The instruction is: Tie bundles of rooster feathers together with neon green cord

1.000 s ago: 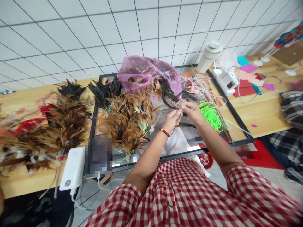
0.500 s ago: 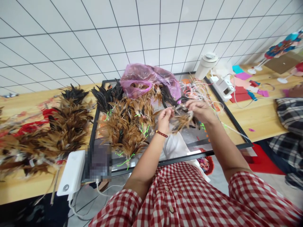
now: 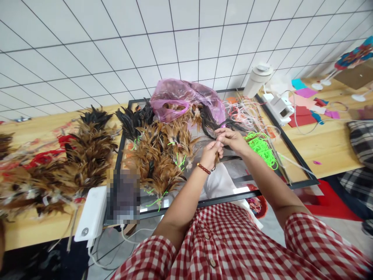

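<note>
My left hand, with a beaded bracelet at the wrist, is closed in a pinch on some feathers. Only a little of their brown and dark ends shows below the fingers. Against its fingertips, my right hand is also closed, pinching the upper end of the same feathers; its grip is partly hidden. Left of my hands lie several brown feather bunches bound with bright green cord. Long black feathers lie just beyond my fingers. A heap of green cord sits beside my right forearm.
A black-framed glass panel lies under the work. Behind are a pink plastic bag, a white bottle and tangled pale strips. A white power bank and more feathers lie left. Another person's checked sleeve shows right.
My right hand has moved left and inward, bringing its feather tuft to my left hand, so the hands now meet. The green cord heap has come into sight. The view has shifted slightly.
</note>
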Demonstrator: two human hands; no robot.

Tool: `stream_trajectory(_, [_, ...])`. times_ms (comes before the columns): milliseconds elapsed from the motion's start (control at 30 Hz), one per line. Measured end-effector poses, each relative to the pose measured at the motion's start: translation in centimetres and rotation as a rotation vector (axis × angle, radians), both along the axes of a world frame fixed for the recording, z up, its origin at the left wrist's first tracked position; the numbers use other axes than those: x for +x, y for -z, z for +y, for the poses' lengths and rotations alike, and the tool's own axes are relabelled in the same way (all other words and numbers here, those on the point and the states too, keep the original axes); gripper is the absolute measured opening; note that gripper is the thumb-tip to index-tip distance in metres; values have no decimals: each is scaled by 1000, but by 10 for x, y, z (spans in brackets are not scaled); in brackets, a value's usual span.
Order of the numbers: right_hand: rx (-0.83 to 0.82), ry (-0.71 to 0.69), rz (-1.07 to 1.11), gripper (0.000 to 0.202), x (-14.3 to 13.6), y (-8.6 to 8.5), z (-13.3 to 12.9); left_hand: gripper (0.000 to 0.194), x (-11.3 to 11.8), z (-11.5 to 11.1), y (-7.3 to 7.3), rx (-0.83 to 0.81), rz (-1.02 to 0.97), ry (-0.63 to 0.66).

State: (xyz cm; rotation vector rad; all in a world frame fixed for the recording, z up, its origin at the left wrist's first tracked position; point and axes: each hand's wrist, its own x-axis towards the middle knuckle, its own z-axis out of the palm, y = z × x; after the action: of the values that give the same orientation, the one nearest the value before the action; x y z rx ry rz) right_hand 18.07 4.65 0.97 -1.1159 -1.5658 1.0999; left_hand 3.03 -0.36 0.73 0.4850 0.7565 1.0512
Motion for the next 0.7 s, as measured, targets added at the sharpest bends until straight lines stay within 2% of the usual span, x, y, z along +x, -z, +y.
stream_trajectory(100, [167, 75, -310, 13, 6, 1, 21, 30, -2, 2, -2, -76, -58, -88])
stream_trajectory(233, [281, 34, -855, 29, 2, 0, 35, 29, -7, 7, -4, -100, -117, -182])
stream_trajectory(333, [287, 33, -1057, 31, -6, -2, 35, 30, -9, 8, -3, -84, -114, -205])
stream_trajectory(400, [286, 66, -1026, 29, -9, -3, 33, 30, -8, 9, -2, -71, -111, -222])
stream_trajectory(567, [256, 127, -646, 22, 7, -7, 24, 30, -7, 9, 0, -36, -96, -252])
stream_trajectory(633, [213, 21, -600, 20, 19, -10, 17, 30, -7, 9, 1, -36, -89, -260])
stream_trajectory(700, [167, -105, -654, 20, 29, -13, 11, 30, -6, 9, 1, -44, -83, -267])
